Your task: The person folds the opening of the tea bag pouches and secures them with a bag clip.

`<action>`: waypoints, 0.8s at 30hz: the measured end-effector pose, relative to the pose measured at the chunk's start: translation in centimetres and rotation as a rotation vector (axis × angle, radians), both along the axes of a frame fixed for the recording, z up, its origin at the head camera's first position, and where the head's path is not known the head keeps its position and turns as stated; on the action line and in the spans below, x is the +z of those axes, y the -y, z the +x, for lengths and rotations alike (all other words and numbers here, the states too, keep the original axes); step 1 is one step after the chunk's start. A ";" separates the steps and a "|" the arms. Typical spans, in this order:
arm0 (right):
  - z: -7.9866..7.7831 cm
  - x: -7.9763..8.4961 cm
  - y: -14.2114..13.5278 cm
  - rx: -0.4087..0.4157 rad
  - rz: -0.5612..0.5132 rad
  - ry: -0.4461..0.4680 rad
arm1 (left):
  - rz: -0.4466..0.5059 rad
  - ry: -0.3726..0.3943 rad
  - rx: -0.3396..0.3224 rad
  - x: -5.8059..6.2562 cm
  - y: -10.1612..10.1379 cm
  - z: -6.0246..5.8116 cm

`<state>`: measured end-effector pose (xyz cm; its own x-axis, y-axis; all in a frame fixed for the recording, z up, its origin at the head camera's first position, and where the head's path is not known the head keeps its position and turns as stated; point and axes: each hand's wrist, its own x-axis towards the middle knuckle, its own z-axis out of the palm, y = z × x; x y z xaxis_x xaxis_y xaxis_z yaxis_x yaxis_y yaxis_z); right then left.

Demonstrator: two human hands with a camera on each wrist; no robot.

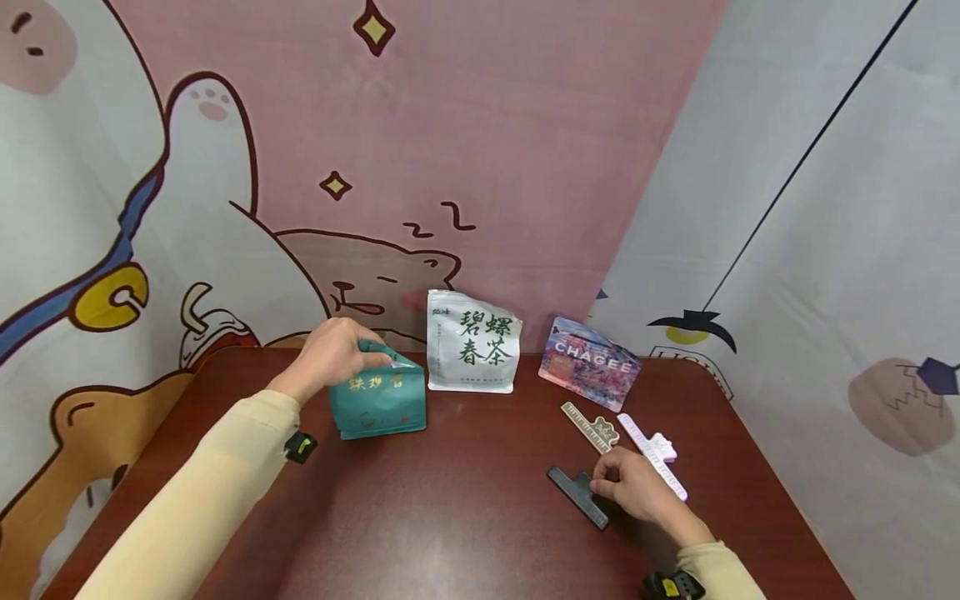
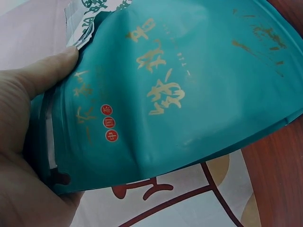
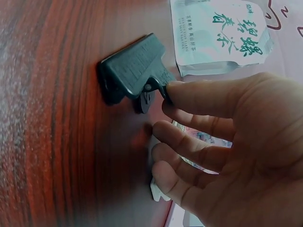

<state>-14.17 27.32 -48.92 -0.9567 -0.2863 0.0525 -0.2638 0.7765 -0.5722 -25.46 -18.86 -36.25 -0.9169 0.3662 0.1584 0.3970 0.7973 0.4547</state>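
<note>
My left hand [image 1: 330,357] grips the top edge of a teal tea bag [image 1: 381,407] that stands at the left of the table. In the left wrist view the thumb lies on the front of the bag [image 2: 189,85], near its folded top. At the right, my right hand [image 1: 639,485] pinches one handle of a dark grey clip [image 1: 577,498] between thumb and index finger. In the right wrist view the clip [image 3: 135,68] is tilted, low over the tabletop, and its other handle is outside the pinch. The remaining fingers are loosely bent.
A white tea bag [image 1: 474,346] stands at the back middle. Right of it leans a pink and blue CHAGEE bag [image 1: 588,362]. A beige clip [image 1: 588,427] and a white clip [image 1: 651,454] lie beside my right hand on the brown table [image 1: 450,500]. Printed cloth hangs behind.
</note>
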 end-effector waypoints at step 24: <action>0.2 0.6 0.2 -0.057 -0.087 0.033 | 0.000 -0.005 0.004 0.0 0.0 0.1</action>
<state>-14.01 27.10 -48.34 -0.9730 -0.2269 0.0432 -0.2005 0.7370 -0.6454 -25.34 -18.88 -36.23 -0.9178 0.3621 0.1629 0.3956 0.7989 0.4530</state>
